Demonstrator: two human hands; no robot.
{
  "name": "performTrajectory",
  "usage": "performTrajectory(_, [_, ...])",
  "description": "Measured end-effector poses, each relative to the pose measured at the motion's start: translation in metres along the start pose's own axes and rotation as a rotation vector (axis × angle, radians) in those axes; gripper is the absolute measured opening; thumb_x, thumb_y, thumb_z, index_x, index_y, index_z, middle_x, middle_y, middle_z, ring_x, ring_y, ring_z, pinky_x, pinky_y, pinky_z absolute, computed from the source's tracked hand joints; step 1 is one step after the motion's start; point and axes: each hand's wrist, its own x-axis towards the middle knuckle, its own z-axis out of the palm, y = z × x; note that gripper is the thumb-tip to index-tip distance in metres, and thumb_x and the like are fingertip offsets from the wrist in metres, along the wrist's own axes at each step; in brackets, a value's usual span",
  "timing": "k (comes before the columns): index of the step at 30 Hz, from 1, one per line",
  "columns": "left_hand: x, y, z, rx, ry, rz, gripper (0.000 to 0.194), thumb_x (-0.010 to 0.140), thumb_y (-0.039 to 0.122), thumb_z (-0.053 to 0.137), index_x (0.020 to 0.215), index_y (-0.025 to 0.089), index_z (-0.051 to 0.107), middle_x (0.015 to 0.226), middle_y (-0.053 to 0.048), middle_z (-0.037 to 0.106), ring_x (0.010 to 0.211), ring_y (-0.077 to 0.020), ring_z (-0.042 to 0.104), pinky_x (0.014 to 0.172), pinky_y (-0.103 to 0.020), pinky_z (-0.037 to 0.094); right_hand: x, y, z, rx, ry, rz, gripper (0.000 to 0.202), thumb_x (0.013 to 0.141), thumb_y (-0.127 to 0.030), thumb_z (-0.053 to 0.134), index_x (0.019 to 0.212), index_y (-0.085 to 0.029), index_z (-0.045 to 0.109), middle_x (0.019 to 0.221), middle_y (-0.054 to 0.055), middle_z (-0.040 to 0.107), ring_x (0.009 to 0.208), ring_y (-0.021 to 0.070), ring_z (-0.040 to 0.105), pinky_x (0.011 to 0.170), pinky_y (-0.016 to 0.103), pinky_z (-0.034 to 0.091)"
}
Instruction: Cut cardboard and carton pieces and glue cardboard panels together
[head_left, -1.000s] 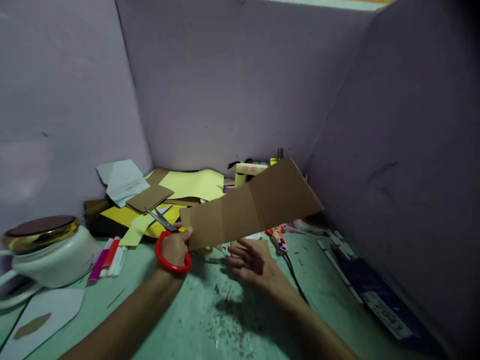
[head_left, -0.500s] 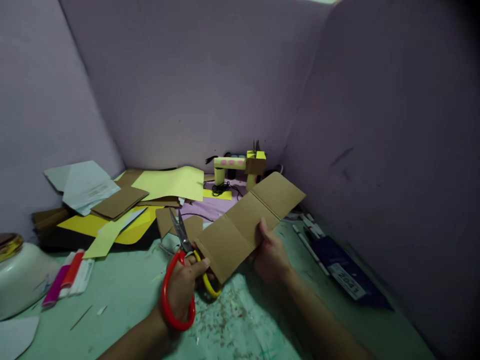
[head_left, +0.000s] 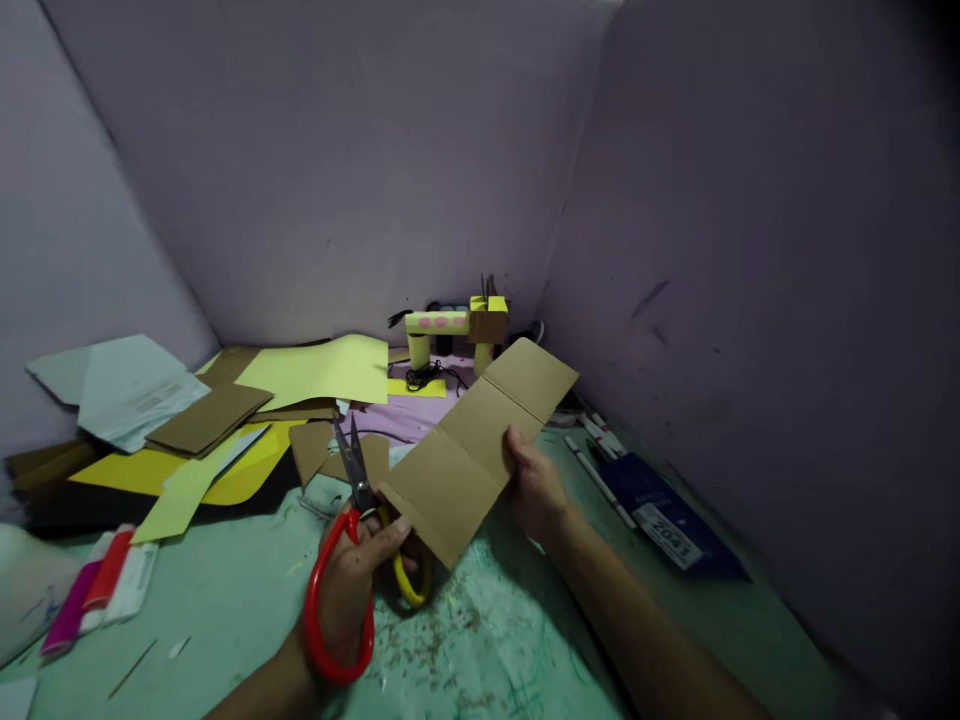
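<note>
A creased strip of brown cardboard (head_left: 480, 440) is held up at a slant over the table. My right hand (head_left: 534, 485) grips its near right edge, thumb on top and the other fingers hidden beneath. The scissors (head_left: 358, 482), with one red and one yellow handle, hang around my left hand (head_left: 352, 580), their blades slightly apart and pointing away. My left thumb also rests on the near left corner of the cardboard. Behind it stands a yellow paper animal figure (head_left: 439, 323) with pink spots and a brown muzzle.
Sheets of yellow paper (head_left: 322, 370) and folded cardboard (head_left: 210, 420) pile up at the left. Markers (head_left: 79, 605) and a white rounded object (head_left: 26, 590) lie at front left. A blue pouch labelled 2041 (head_left: 645, 495) and white pens (head_left: 600, 480) are at right. Walls enclose the table.
My view has turned a little to the right, so everything sits further left in it. Both hands keep their holds on the scissors and the cardboard.
</note>
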Motion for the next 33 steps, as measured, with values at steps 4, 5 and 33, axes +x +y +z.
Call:
performTrajectory(4, [-0.0002,0.0017,0.0006,0.004,-0.012,0.013,0.034,0.051,0.029,0.077,0.078,0.014,0.061,0.057,-0.001,0.064,0.051,-0.0165,0.057,0.047,-0.028,0.048,0.0007,0.001,-0.0017,-0.038,-0.008,-0.011,0.026,0.086,-0.037,0.053,0.083,-0.017,0.07,0.077,0.004,0.076,0.076,0.0214,0.07,0.075,0.034,0.055])
performTrajectory(5, [-0.0008,0.0022,0.0012,0.0,-0.001,0.009,0.037,0.051,0.028,0.077,0.081,0.015,0.059,0.057,0.0,0.064,0.051,-0.0164,0.056,0.047,-0.028,0.048,0.0007,0.0015,-0.0018,-0.046,-0.011,-0.013,0.027,0.086,-0.037,0.054,0.084,-0.017,0.07,0.078,0.004,0.076,0.076,0.0213,0.07,0.075,0.034,0.054])
performTrajectory(33, [-0.0086,-0.0033,0.0026,0.036,-0.066,0.013,0.037,0.056,0.026,0.073,0.088,0.015,0.057,0.061,0.0,0.062,0.052,-0.0153,0.056,0.049,-0.028,0.047,-0.0059,-0.0032,0.0038,-0.046,-0.036,0.041,0.031,0.089,-0.038,0.046,0.093,-0.018,0.069,0.095,0.004,0.075,0.091,0.0231,0.069,0.086,0.038,0.051])
